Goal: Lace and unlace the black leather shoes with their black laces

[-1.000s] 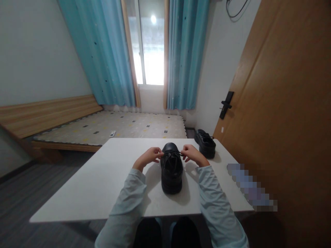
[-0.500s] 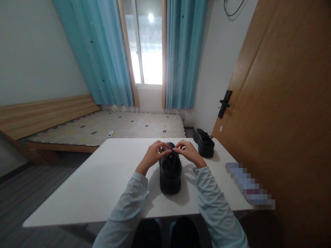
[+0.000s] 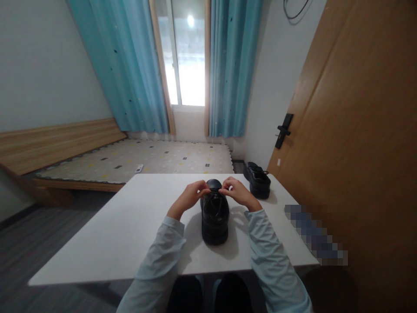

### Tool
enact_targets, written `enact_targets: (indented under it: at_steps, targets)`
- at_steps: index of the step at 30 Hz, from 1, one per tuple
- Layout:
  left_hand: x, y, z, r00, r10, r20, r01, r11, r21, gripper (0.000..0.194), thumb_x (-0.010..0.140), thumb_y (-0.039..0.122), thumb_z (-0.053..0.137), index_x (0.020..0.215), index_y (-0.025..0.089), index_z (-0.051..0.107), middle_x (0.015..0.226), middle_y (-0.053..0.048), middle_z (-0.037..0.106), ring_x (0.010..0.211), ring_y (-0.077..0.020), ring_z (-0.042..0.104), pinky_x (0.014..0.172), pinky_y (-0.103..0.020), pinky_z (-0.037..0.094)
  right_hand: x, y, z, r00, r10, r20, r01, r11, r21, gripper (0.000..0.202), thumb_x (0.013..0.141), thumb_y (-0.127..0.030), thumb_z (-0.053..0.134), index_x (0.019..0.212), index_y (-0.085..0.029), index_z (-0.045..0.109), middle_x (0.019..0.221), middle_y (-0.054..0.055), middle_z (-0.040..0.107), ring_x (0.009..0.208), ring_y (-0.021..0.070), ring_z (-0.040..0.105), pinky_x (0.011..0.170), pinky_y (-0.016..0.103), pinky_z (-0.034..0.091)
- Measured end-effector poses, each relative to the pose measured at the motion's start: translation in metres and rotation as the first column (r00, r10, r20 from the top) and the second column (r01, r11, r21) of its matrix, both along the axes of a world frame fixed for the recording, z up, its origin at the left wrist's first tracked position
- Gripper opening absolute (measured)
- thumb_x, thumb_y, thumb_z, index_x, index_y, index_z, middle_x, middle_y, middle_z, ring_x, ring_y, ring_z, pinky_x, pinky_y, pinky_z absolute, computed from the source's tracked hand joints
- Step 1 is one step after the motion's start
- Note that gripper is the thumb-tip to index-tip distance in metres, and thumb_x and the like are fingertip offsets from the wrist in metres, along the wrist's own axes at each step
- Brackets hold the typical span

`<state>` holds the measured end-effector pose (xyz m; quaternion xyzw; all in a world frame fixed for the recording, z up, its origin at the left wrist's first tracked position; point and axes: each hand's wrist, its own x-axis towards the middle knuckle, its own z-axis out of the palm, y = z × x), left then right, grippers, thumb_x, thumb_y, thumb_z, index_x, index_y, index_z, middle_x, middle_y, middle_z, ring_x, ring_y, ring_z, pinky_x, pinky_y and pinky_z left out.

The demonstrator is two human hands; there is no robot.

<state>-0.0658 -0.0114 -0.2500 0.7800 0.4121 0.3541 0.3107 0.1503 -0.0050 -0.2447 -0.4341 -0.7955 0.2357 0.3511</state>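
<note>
A black lace-up shoe [image 3: 215, 221] stands on the white table [image 3: 130, 230], its toe pointing away from me and its heel toward me. At the left side of its laces, my left hand [image 3: 195, 192] is closed in a pinch on a dark shoelace. My right hand [image 3: 232, 189] pinches the lace at the right side, thumb and index finger together. Between the fingertips the dark lace crosses the front of the shoe; its exact form is too small to tell. Both wrists hang just above the table.
A second black shoe [image 3: 259, 180] stands at the table's back right corner. Past the right edge is a pixelated patch [image 3: 314, 234] beside the wooden door [image 3: 358, 152]. Behind the table lies a bed [image 3: 163, 158] with a small white object [image 3: 139, 168] on it.
My left hand has moved slightly left, so the gap between my fingertips is wider. My right hand has hardly moved. The shoe stands where it was.
</note>
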Motion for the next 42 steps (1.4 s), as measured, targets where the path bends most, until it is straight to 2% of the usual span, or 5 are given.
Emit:
enact_targets:
  at_steps: [7,15,29,35,42]
  targets:
    - [-0.009,0.002,-0.007,0.995,-0.092,0.043,0.098,0.979,-0.177,0.031,0.081,0.046,0.054,0.077,0.015,0.055,0.077,-0.003,0.058,0.073,-0.0145,0.058,0.066,-0.03,0.054,0.012,-0.002,0.002,1.0,-0.002,-0.015,0.002,1.0,-0.02,0.016,0.077,-0.028,0.066,0.068,-0.014,0.061,0.084,0.003,0.054,0.078,0.0135,0.052,0.069,0.024,0.042]
    - [-0.015,0.005,-0.009,0.98,-0.118,0.16,0.176,0.888,-0.426,0.036,0.072,0.047,0.065,0.077,0.012,0.057,0.075,-0.002,0.06,0.074,-0.0149,0.061,0.073,-0.036,0.055,0.025,0.001,0.001,0.998,0.03,0.062,-0.025,0.997,-0.073,0.017,0.073,-0.026,0.068,0.062,-0.013,0.064,0.075,0.004,0.06,0.069,0.0134,0.053,0.064,0.023,0.043]
    - [-0.02,0.002,-0.004,0.987,-0.148,-0.067,0.105,0.895,-0.434,0.017,0.071,0.031,0.061,0.067,0.015,0.057,0.066,0.0,0.058,0.066,-0.0127,0.058,0.059,-0.024,0.051,0.028,0.0,-0.002,0.987,0.07,0.145,-0.032,0.967,-0.252,0.011,0.063,-0.012,0.063,0.053,-0.013,0.061,0.05,-0.004,0.056,0.053,0.0099,0.05,0.054,0.02,0.037]
    - [-0.019,0.004,-0.003,0.996,-0.072,-0.058,0.052,0.955,-0.29,0.025,0.073,0.039,0.062,0.077,0.015,0.058,0.073,-0.003,0.061,0.067,-0.0146,0.06,0.059,-0.026,0.05,0.029,-0.002,-0.002,0.996,0.035,0.083,-0.006,0.944,-0.329,0.006,0.067,-0.015,0.06,0.062,-0.013,0.06,0.056,-0.002,0.056,0.054,0.0098,0.05,0.051,0.02,0.037]
    - [0.0,-0.001,0.007,0.997,0.077,0.028,-0.077,0.996,0.034,0.033,0.079,0.048,0.058,0.087,0.016,0.061,0.086,-0.005,0.066,0.074,-0.016,0.06,0.069,-0.028,0.049,0.016,-0.001,0.005,0.973,-0.033,-0.23,-0.023,0.971,-0.236,0.019,0.075,-0.016,0.048,0.092,-0.017,0.056,0.084,0.002,0.06,0.072,0.0118,0.057,0.058,0.021,0.046]
